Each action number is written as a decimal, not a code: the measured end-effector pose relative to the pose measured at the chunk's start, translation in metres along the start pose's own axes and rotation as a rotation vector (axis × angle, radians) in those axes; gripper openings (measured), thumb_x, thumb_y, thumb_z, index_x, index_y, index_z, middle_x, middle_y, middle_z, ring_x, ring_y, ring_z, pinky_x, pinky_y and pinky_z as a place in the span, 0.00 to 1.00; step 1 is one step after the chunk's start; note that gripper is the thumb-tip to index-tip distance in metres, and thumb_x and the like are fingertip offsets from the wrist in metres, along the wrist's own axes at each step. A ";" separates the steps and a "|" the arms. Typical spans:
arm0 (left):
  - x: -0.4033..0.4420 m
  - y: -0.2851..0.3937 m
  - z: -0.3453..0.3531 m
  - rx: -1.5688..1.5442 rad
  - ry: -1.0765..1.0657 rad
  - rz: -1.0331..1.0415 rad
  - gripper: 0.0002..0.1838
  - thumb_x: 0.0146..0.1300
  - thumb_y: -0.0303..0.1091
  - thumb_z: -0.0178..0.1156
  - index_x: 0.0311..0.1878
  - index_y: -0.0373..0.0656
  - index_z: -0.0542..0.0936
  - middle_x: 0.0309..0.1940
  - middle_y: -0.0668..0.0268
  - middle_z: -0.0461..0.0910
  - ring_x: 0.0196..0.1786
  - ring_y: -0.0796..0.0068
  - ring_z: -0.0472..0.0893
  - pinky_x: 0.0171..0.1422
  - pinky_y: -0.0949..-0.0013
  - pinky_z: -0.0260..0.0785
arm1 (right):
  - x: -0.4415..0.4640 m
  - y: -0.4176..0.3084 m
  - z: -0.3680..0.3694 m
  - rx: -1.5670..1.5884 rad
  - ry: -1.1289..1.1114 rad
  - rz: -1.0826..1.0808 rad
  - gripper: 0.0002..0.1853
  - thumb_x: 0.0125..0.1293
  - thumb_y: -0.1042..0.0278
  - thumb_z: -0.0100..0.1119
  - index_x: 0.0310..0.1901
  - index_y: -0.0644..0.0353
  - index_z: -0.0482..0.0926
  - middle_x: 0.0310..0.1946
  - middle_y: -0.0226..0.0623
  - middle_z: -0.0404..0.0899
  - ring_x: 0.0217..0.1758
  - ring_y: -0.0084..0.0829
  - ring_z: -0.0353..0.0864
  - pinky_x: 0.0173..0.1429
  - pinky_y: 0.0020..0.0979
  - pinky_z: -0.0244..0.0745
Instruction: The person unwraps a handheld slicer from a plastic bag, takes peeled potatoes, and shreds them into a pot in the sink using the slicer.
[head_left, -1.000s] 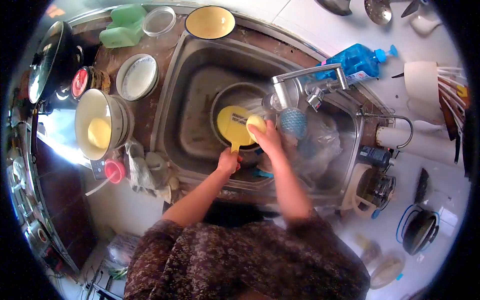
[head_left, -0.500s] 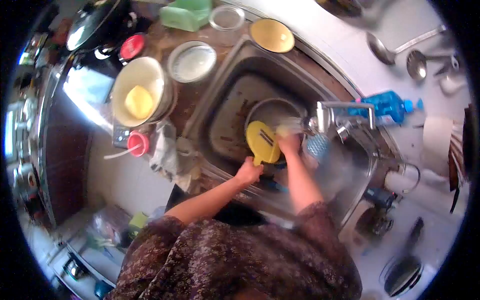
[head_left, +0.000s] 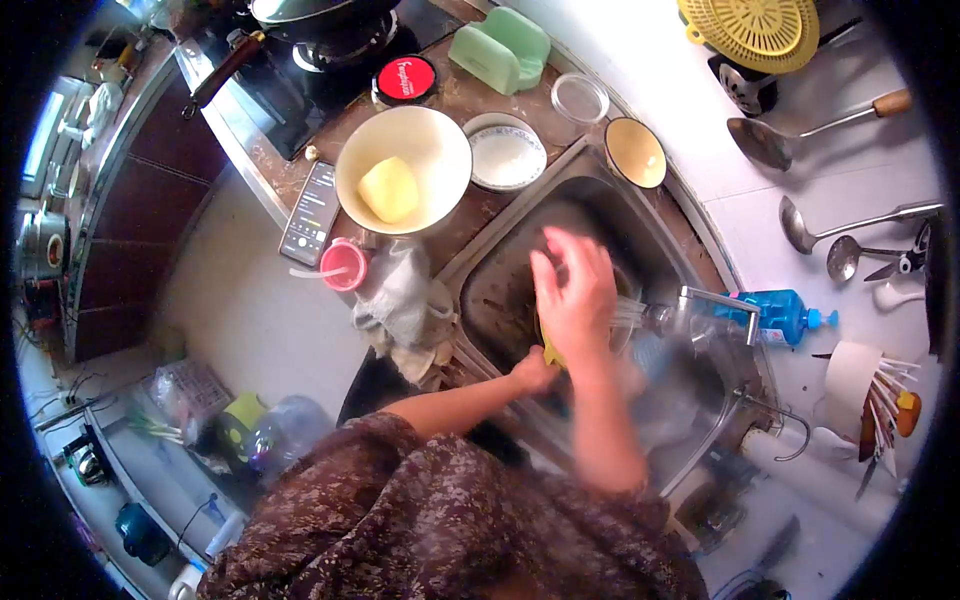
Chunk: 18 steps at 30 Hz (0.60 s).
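Yellow plastic, by its look, shows beside the left hand (head_left: 535, 374): the visible part of a yellow tool (head_left: 553, 351), low in the steel sink (head_left: 500, 300) at its near side. The left grip is closed around the handle. The rest of the tool is largely hidden behind the right hand (head_left: 580, 295), so its working face cannot be inspected.

The right hand is raised above the sink. Its grip is spread, thumb apart from the curled fingers, and nothing is visible between them.

On the surface (head_left: 480, 215) to the left stands a cream bowl (head_left: 437, 150) holding one pale yellow piece (head_left: 389, 190), apparently whole. A patterned dish (head_left: 507, 158) is just beside it; a phone (head_left: 310, 212), a pink cup (head_left: 344, 264) and a cloth (head_left: 400, 300) are near.

Progress, as judged from the present layout: one piece is in the bowl, and no shreds are seen there. The work at the sink appears unfinished, since the tool is in hand and not yet set down. How much is complete inside the sink cannot be determined; the right hand and forearm block that view.
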<state>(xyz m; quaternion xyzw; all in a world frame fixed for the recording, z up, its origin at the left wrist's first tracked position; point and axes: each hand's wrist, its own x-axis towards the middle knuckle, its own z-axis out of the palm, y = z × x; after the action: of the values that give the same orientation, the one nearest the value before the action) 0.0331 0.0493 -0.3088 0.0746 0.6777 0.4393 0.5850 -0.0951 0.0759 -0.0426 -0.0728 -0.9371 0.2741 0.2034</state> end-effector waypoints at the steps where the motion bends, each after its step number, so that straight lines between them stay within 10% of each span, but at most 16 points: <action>1: 0.002 -0.001 -0.002 0.023 -0.014 0.022 0.31 0.52 0.50 0.53 0.48 0.33 0.59 0.41 0.42 0.72 0.46 0.49 0.73 0.49 0.57 0.65 | 0.018 -0.017 0.005 0.023 0.016 -0.100 0.12 0.49 0.72 0.59 0.38 0.58 0.74 0.29 0.35 0.73 0.33 0.37 0.71 0.39 0.34 0.66; 5: -0.067 0.060 -0.041 -0.445 -0.248 0.581 0.27 0.60 0.43 0.50 0.59 0.42 0.58 0.54 0.62 0.66 0.58 0.72 0.63 0.59 0.68 0.56 | 0.060 -0.078 0.038 0.051 -0.158 -0.288 0.14 0.48 0.67 0.57 0.39 0.58 0.74 0.36 0.40 0.72 0.40 0.39 0.69 0.45 0.36 0.67; 10: -0.057 0.059 -0.030 -0.963 -0.361 0.471 0.24 0.61 0.43 0.49 0.57 0.42 0.60 0.51 0.61 0.67 0.55 0.72 0.65 0.57 0.68 0.58 | 0.077 -0.094 0.101 -0.082 -0.580 -0.222 0.21 0.47 0.62 0.58 0.47 0.52 0.72 0.40 0.46 0.67 0.44 0.43 0.70 0.45 0.42 0.67; 18: -0.076 0.033 -0.036 -1.224 -0.241 0.306 0.21 0.62 0.44 0.46 0.54 0.42 0.62 0.47 0.60 0.68 0.49 0.72 0.68 0.53 0.68 0.62 | 0.084 -0.099 0.109 -0.080 -0.590 -0.082 0.19 0.42 0.64 0.60 0.40 0.54 0.74 0.38 0.50 0.66 0.37 0.46 0.73 0.40 0.41 0.71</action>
<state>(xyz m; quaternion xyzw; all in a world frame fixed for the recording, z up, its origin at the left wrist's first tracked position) 0.0116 0.0042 -0.2341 -0.1282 0.2157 0.8136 0.5245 -0.2202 -0.0389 -0.0441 0.0397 -0.9680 0.2379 -0.0697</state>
